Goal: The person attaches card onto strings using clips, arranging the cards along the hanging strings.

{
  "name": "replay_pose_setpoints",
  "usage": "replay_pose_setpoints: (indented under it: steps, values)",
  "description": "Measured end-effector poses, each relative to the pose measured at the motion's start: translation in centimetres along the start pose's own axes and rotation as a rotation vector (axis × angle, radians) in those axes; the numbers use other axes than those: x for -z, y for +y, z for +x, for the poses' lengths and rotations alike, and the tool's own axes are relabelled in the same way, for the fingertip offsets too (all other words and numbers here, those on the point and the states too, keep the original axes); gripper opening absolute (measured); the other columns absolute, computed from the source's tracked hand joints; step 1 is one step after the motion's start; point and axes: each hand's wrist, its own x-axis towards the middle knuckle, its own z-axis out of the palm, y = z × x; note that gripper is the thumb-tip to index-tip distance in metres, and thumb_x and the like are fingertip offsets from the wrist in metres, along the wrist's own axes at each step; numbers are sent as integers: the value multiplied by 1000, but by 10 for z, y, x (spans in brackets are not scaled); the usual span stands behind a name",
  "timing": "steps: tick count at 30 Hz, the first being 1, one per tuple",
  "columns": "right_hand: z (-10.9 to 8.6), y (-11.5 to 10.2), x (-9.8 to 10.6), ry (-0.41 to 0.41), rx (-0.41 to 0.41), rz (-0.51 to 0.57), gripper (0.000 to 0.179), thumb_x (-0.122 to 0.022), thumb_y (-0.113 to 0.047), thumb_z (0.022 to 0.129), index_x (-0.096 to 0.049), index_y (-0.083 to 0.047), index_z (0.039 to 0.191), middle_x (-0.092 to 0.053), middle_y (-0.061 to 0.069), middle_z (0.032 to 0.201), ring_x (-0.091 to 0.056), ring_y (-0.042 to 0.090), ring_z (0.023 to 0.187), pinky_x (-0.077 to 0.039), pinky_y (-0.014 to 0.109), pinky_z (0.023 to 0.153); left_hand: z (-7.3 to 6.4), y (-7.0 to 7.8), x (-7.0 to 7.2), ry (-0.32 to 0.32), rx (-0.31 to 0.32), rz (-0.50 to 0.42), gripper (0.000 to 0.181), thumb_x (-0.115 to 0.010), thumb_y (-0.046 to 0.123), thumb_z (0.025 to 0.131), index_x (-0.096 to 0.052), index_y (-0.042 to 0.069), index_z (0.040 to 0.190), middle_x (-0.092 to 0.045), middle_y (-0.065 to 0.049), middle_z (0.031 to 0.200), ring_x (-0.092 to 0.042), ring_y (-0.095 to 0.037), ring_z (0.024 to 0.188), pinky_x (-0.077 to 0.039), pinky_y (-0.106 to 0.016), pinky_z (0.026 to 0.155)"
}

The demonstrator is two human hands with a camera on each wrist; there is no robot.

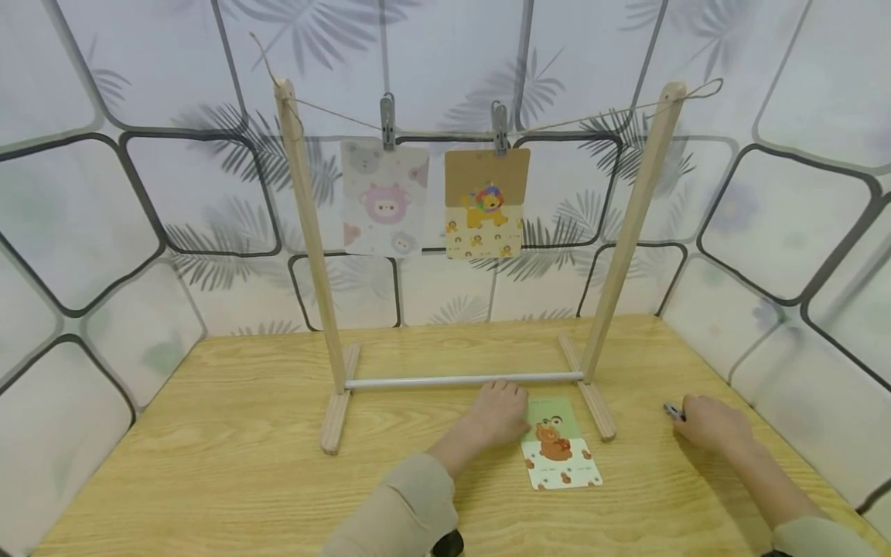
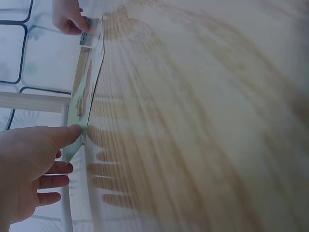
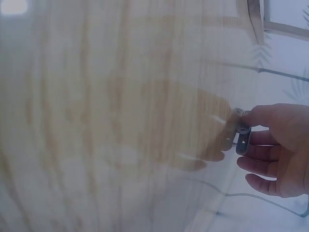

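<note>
A green-and-white card (image 1: 557,450) with a brown bear picture is at the front of the wooden table. My left hand (image 1: 498,414) pinches its upper left edge; in the left wrist view the thumb (image 2: 72,134) lies on the card's face with the fingers beyond the edge. Off to the right, my right hand (image 1: 713,425) holds a small grey metal clip (image 1: 674,412). The right wrist view has this clip (image 3: 243,131) between the thumb and the forefinger, the other fingers loosely bent.
Behind the hands stands a wooden frame (image 1: 626,232) with a white crossbar (image 1: 431,381). From its string, grey clips hang a pink animal card (image 1: 385,224) and a lion card (image 1: 483,224). Patterned curtains (image 1: 786,139) enclose the table (image 1: 230,433) at the back and sides.
</note>
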Motion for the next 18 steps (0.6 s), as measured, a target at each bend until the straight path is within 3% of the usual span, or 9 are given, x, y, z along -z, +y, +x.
replay_pose_setpoints:
  steps: [8, 12, 18]
  values:
    - [-3, 0, -2, -16, 3, -15, 11, -55, -11, 87, -50, -1, 87, -50, 10, 72, -50, 26, 62, -40, 40, 49, -2, 0, 3, 46, -10, 17, 31, -49, 22, 92, -58, 9, 120, -55, -3, 117, -48, -17, 107, -38, -31, 95]
    - [-5, 0, -3, -10, -5, -22, 10, -51, -13, 90, -49, -3, 90, -49, 9, 69, -48, 25, 58, -38, 38, 47, -3, 0, 5, 70, -23, 39, 30, -47, 18, 94, -57, 9, 120, -56, -3, 113, -49, -17, 104, -40, -30, 92]
    - [-6, -1, -1, 55, 10, -33, 10, -50, -14, 91, -49, -4, 89, -46, 6, 64, -45, 23, 54, -35, 35, 45, -3, 0, 10, 109, -21, 65, 29, -54, 18, 91, -56, 9, 118, -57, -3, 107, -52, -16, 100, -42, -30, 89]
